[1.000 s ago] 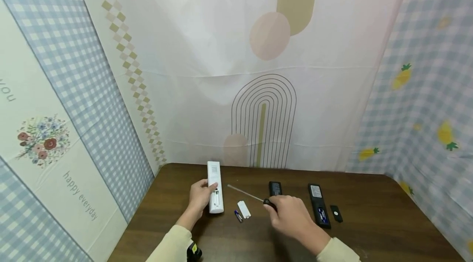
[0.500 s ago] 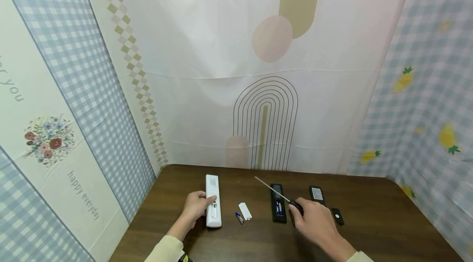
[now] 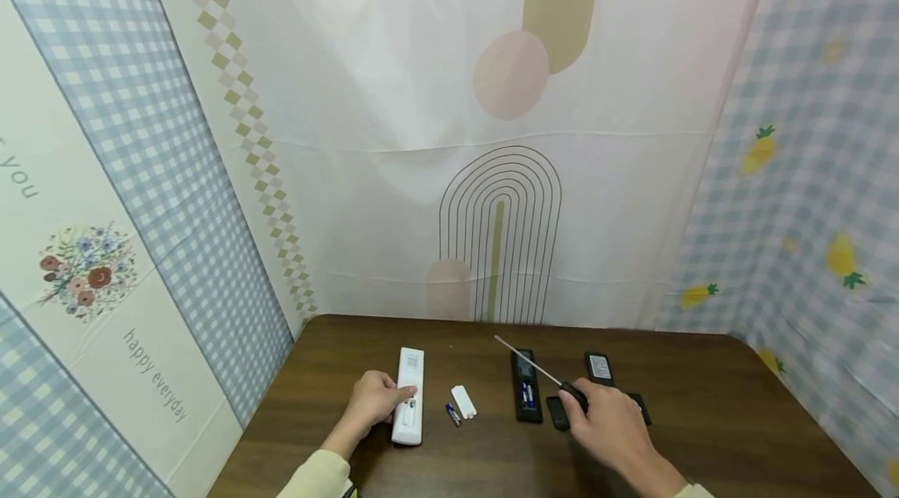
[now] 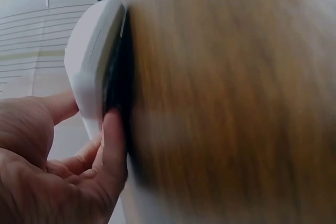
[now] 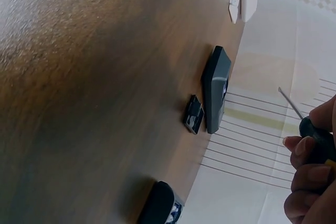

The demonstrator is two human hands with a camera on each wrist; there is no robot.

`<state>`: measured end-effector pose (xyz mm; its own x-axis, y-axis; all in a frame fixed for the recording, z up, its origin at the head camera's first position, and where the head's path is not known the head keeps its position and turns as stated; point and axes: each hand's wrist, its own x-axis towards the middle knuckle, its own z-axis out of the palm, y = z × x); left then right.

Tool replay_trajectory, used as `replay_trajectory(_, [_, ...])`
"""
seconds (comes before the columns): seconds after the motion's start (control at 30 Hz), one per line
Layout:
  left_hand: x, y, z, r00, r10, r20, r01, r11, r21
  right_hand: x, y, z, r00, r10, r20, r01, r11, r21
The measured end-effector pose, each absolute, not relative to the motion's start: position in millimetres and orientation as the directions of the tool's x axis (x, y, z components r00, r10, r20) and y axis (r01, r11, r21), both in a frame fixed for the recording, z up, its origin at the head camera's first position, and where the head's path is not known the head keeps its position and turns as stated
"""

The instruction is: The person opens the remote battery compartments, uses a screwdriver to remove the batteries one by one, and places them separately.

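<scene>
In the head view, a white remote control (image 3: 408, 396) lies back side up at the left of the table, its battery bay uncovered. My left hand (image 3: 374, 400) grips it by the left side, thumb across the back; the left wrist view shows fingers (image 4: 113, 145) curled at its underside. My right hand (image 3: 612, 421) holds a screwdriver (image 3: 528, 361) by its dark handle. The slim shaft points up and left, passing over a black remote (image 3: 527, 389) with blue batteries in its bay. Between the hands lie a white battery cover (image 3: 463, 402) and a blue battery (image 3: 453, 414).
A second black remote (image 3: 599, 367) lies farther right, partly hidden by the right hand. One black battery cover (image 3: 558, 414) sits left of that hand, another (image 3: 642, 407) just beyond it. Patterned cloth (image 3: 379, 209) hangs behind the brown table (image 3: 477, 471).
My right hand has carried the screwdriver rightward, away from the white remote, uncovering the middle black remote. My left hand has brought the white remote nearer to me.
</scene>
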<state>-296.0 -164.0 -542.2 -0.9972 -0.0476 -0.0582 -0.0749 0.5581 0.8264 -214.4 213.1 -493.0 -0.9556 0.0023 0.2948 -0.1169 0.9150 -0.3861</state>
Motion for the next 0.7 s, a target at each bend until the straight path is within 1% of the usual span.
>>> replay_trajectory(0.07, [-295.9,-165.2,-542.1,-0.997,-0.07,-0.039,-0.075,0.625,0.777,-213.6,214.0,-493.5,-0.953,0.009,0.302,-0.115,0.914,-0.39])
replay_trajectory(0.17, [-295.2,-167.7,-542.9,-0.996,-0.084,-0.03,-0.079,0.668,0.74,-212.7,215.1,-495.0,-0.955,0.02,0.296,-0.104,0.912,-0.397])
replay_trajectory(0.37, [-293.3,-169.6,-543.2,-0.996,-0.088,-0.032,-0.083,0.667,0.74,-211.0,217.5,-496.9,-0.968,0.02,0.25,-0.088,0.906,-0.414])
replay_trajectory(0.7, [-293.8,-170.1,-544.0,-0.995,-0.089,-0.035,-0.085,0.662,0.744,-209.7,219.4,-495.1,-0.965,0.021,0.26,-0.093,0.905,-0.416])
